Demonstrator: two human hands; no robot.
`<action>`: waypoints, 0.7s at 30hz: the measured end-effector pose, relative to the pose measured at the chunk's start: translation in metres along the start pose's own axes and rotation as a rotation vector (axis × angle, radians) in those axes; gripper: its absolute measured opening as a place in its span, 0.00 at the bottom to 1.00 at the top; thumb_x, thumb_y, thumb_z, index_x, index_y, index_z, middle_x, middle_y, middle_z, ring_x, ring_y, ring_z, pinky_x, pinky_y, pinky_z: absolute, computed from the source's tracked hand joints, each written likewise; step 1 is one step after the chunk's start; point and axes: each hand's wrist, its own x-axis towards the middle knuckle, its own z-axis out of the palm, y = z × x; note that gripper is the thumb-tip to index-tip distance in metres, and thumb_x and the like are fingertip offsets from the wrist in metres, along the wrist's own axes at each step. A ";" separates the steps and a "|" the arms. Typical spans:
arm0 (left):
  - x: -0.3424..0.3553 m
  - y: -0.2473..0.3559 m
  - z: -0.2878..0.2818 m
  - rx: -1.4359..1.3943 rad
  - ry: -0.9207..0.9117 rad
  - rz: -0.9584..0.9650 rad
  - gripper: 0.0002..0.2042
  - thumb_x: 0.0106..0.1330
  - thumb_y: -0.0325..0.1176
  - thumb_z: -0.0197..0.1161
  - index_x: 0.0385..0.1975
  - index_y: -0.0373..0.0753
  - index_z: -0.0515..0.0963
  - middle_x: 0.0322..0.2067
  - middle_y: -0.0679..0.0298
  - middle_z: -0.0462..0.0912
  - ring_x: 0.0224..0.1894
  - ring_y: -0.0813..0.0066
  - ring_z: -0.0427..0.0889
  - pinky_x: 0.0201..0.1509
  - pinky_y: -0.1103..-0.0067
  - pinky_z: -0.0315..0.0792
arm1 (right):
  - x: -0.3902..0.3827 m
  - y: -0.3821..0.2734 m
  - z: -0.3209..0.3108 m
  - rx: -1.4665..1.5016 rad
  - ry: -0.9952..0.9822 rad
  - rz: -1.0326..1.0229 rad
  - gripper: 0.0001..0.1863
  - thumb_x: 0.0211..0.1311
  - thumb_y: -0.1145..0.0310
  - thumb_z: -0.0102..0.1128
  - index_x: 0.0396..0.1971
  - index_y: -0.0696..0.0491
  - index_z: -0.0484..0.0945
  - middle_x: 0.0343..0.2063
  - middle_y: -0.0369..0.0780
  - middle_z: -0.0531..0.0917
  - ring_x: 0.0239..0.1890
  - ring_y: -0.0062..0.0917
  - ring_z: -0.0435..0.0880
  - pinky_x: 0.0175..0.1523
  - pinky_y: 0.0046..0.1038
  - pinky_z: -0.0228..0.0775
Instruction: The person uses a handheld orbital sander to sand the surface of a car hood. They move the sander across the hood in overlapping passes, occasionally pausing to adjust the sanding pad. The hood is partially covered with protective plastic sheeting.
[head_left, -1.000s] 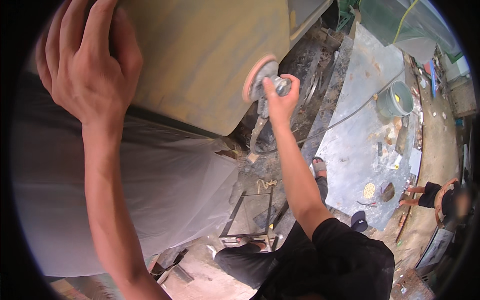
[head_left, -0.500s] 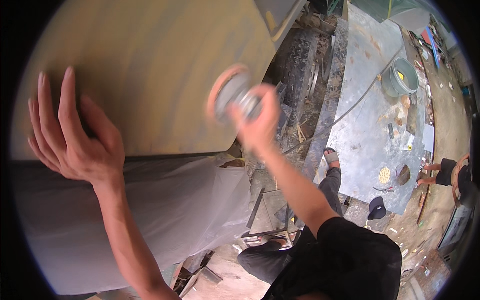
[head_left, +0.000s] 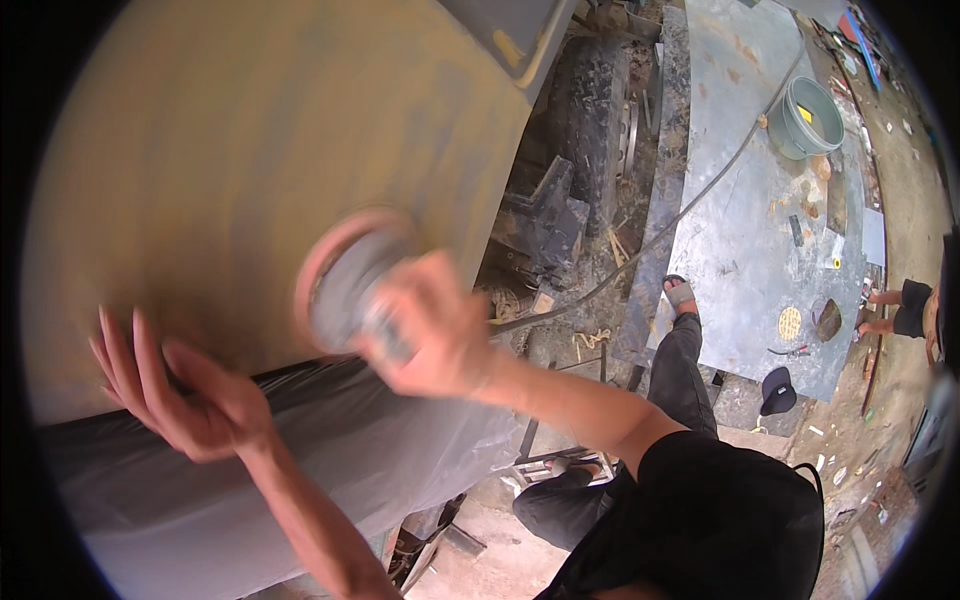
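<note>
A broad panel (head_left: 250, 150), yellowish tan with grey patches, fills the upper left. My right hand (head_left: 430, 325) is closed around the grey body of a round sander (head_left: 350, 275) with an orange-brown pad. Motion blurs both, and the sander's disc is tilted over the panel's near part; whether the pad touches the surface cannot be made out. To its left, my left hand (head_left: 185, 400) holds nothing, its fingers stretched out at the panel's near edge. Translucent plastic sheeting (head_left: 400, 440) hangs below that edge.
A dark hose (head_left: 690, 205) runs from near my right hand across a grey metal sheet (head_left: 720, 240). On that sheet stand a grey-green bucket (head_left: 800, 145) and small items. A dark cap (head_left: 777, 392) lies by its near edge. Another person (head_left: 912, 310) is at the far right.
My right hand has moved left and nearer with the sander. My left hand sits lower in the picture, at the panel's edge. The whole view has shifted somewhat.
</note>
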 end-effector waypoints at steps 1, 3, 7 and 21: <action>0.002 0.020 -0.013 -0.010 0.047 -0.079 0.14 0.78 0.29 0.56 0.56 0.31 0.80 0.59 0.48 0.82 0.66 0.50 0.78 0.73 0.55 0.66 | 0.007 -0.006 -0.001 0.038 -0.003 0.026 0.26 0.49 0.63 0.79 0.46 0.50 0.76 0.41 0.46 0.78 0.44 0.44 0.84 0.43 0.43 0.80; -0.035 0.074 -0.040 -0.078 0.075 -0.222 0.11 0.78 0.26 0.53 0.54 0.28 0.76 0.54 0.41 0.82 0.63 0.47 0.78 0.70 0.51 0.70 | 0.020 -0.002 -0.002 0.068 0.011 0.071 0.26 0.49 0.62 0.79 0.46 0.51 0.76 0.42 0.46 0.79 0.44 0.45 0.83 0.44 0.45 0.78; -0.129 0.230 -0.055 -0.475 -0.442 -1.378 0.15 0.78 0.37 0.59 0.52 0.30 0.80 0.47 0.53 0.85 0.53 0.60 0.81 0.65 0.64 0.73 | 0.033 0.133 -0.033 0.077 0.304 0.523 0.25 0.51 0.65 0.81 0.45 0.55 0.76 0.38 0.45 0.83 0.39 0.38 0.84 0.45 0.38 0.77; -0.158 0.269 0.070 -0.992 -0.658 -1.492 0.27 0.73 0.43 0.64 0.64 0.31 0.72 0.60 0.50 0.76 0.61 0.58 0.76 0.70 0.65 0.65 | 0.001 0.114 -0.019 0.097 0.270 0.464 0.26 0.50 0.62 0.80 0.45 0.54 0.76 0.42 0.45 0.80 0.43 0.38 0.82 0.48 0.38 0.76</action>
